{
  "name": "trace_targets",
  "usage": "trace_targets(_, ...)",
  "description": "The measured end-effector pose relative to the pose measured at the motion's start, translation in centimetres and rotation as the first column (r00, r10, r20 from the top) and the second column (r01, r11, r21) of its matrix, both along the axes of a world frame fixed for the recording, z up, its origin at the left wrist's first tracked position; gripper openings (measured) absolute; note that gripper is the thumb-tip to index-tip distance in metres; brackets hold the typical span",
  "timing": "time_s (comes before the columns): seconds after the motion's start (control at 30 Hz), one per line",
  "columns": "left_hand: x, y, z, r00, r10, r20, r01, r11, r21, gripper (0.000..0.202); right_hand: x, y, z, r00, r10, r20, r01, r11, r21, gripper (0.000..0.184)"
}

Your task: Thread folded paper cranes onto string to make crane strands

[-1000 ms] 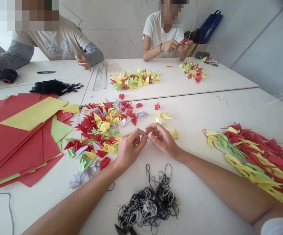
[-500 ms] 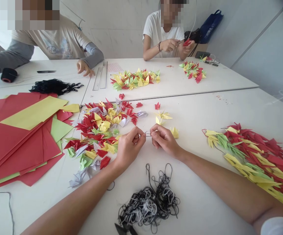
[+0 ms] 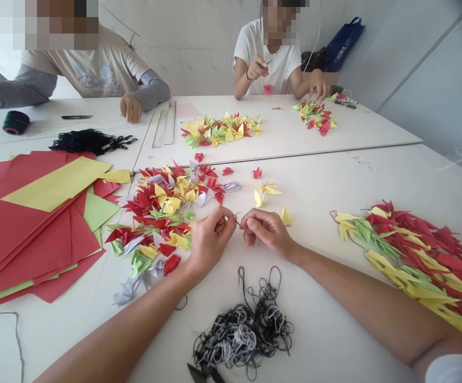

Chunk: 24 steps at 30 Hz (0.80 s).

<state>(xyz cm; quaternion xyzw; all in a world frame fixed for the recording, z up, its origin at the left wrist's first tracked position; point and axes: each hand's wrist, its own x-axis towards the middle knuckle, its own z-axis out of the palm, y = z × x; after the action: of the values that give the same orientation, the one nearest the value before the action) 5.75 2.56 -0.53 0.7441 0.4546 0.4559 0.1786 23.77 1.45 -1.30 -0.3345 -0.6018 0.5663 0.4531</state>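
Observation:
My left hand (image 3: 213, 236) is closed in a pinch, and a thin needle (image 3: 237, 214), partly hidden, pokes out past its fingertips. A short dark thread (image 3: 239, 225) runs from there to my right hand (image 3: 265, 227), which pinches it between thumb and forefinger. The fingertips of both hands are close together above the table. Left of them spreads a pile of small folded paper cranes (image 3: 171, 205) in red, yellow, green and pale purple. Below my hands lies a tangled heap of black and grey cord (image 3: 242, 335).
Strung paper cranes (image 3: 422, 250) lie at the right. Stacked coloured paper sheets (image 3: 27, 229) cover the left, with a black cord bundle (image 3: 89, 141) behind. Black-handled scissors (image 3: 203, 372) are at the near edge. Two people sit opposite, near more crane piles (image 3: 221, 129) and rulers (image 3: 164, 125).
My right hand has shifted slightly left, narrowing the gap to my left hand, and the thread now slants between them. Across the table, one person's hands have moved apart, one reaching to a crane pile.

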Motion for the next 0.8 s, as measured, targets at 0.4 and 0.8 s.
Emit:
trace_targets(0.4,-0.14,-0.12,0.26,0.996,-0.085,-0.006,0.085,0.994,0.072,0.013,-0.65,-0.62,0.5,0.992,-0.119,0.028,0.12,0.993,-0.024,0.034)
trace_targets(0.8,-0.05,-0.14,0.25,0.987,-0.161,-0.007,0.161,0.986,0.034,0.011,-0.37,-0.48,0.16,0.965,-0.242,0.103,0.215,0.952,0.217,0.02)
